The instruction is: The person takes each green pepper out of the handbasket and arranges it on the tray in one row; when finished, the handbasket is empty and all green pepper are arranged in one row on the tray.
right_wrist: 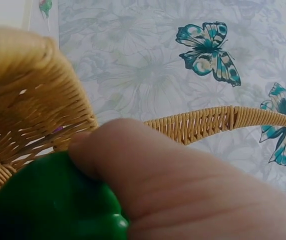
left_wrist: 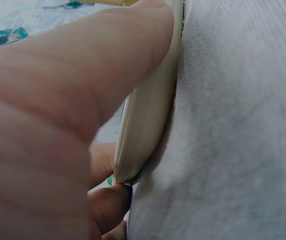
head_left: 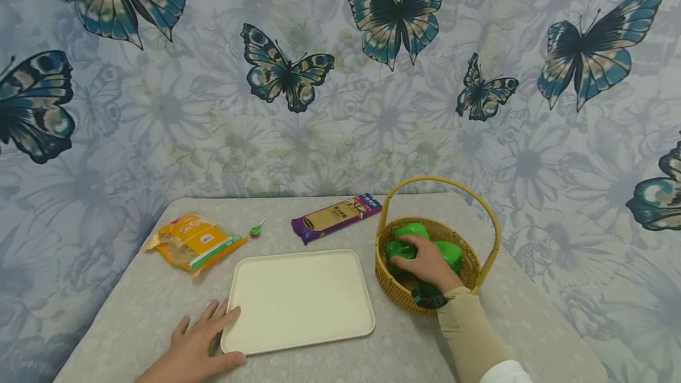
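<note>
My right hand point(head_left: 425, 262) reaches into a yellow wicker basket point(head_left: 396, 294) with a tall arched handle. Its thumb and fingers curl round a glossy green bell pepper point(right_wrist: 52, 200), which looks lobed and dark in the right wrist view. More green peppers point(head_left: 449, 253) lie beside the hand in the basket. At the near left corner of a cream rectangular tray point(head_left: 300, 300) rests my left hand point(head_left: 199, 341), fingers spread. Its thumb lies along the near edge and a fingertip touches the left rim.
Behind the tray lies a purple and gold packet point(head_left: 336, 217). A small green lollipop point(head_left: 256, 230) is left of it. An orange plastic bag point(head_left: 197, 241) lies at the back left. The grey cloth-covered table point(head_left: 133, 312) meets a butterfly-patterned wall point(head_left: 319, 152).
</note>
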Motion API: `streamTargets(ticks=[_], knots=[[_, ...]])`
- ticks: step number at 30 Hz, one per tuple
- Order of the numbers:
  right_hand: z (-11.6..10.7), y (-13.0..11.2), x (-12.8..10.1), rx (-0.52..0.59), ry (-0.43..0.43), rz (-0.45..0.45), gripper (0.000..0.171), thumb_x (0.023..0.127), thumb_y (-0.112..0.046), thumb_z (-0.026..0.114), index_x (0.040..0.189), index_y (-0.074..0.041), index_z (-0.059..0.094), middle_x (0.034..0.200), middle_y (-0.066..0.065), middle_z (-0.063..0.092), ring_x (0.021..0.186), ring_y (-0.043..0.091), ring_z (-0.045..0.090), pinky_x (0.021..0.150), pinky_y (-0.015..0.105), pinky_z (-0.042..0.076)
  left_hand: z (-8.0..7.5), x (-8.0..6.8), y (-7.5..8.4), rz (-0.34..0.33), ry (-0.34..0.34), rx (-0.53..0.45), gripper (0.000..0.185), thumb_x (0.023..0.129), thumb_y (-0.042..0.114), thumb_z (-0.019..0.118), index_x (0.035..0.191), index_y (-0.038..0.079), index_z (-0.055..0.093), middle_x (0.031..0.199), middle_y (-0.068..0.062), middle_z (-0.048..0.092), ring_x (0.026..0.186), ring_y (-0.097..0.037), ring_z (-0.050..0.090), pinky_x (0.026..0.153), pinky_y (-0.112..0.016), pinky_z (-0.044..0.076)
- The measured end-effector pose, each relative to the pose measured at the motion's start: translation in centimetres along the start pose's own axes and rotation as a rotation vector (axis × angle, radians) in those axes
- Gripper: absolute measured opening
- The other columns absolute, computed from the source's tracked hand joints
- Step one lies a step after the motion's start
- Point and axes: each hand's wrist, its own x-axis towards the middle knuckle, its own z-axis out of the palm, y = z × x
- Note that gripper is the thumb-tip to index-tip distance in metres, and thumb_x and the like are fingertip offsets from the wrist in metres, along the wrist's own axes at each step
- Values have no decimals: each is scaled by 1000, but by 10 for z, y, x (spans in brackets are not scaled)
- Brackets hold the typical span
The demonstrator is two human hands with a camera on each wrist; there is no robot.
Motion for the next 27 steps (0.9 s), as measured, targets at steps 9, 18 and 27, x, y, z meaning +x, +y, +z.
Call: streamTargets(ticks=[9,18,27], knots=[[-1,8,-4,-27,21,7,63,77,-52,69,127,-17,56,127,6,54,116,28,51,93,48,42,-1,2,5,35,27,20,89,71,68,61,141,17,42,148,-18,27,137,-42,12,93,-71,0],[-2,7,-4,-38,19,-11,64,77,-52,69,127,-15,56,126,8,55,114,29,51,92,48,43,-1,2,4,58,25,9,87,74,65,61,141,14,41,148,-18,26,136,-44,11,91,-72,0],[-14,-1,4,-46,43,-46,61,79,-49,68,127,-13,56,125,9,55,113,30,52,90,50,44,0,-2,2,27,28,0,87,72,66,62,141,17,42,148,-20,24,136,-45,11,92,-71,0]])
